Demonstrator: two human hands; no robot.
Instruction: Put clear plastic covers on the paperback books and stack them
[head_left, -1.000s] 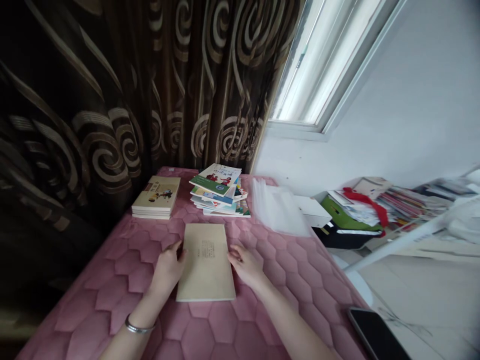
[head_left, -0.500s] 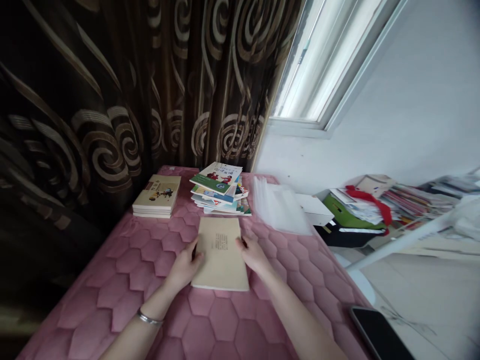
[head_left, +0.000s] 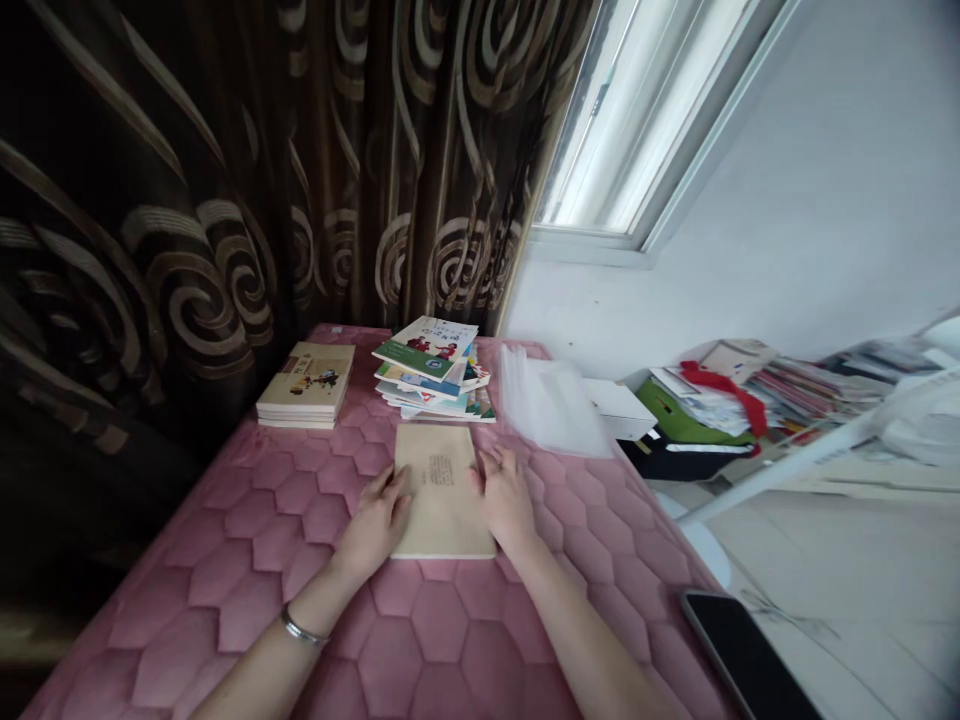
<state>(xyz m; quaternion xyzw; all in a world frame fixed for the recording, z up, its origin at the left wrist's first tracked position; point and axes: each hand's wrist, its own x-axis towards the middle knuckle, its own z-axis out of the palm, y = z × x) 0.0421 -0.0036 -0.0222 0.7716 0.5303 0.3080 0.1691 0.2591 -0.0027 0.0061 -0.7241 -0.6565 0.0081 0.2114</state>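
A tan notebook [head_left: 435, 525] with small dark print on its cover lies flat on the pink quilted surface [head_left: 439, 620], its long sides pointing away from me. My left hand [head_left: 379, 520] holds its left edge, the thumb resting near the cover. On the opposite edge, my right hand [head_left: 504, 495] grips with the thumb on top and fingers bent over the side. The hands hide parts of both long edges. A silver bracelet [head_left: 301, 628] circles my left wrist.
Behind the notebook sits an uneven pile of colourful books [head_left: 435, 370]. Left of that is a neat stack of tan notebooks [head_left: 307, 385]. Clear plastic sleeves [head_left: 551, 405] lie to the right, and a phone [head_left: 750, 655] rests near the right edge. A dark patterned curtain [head_left: 337, 180] hangs behind.
The notebook now lies flat and slightly farther from me. My fingers have shifted from its underside edges to a flatter hold at the sides. The view has moved slightly.
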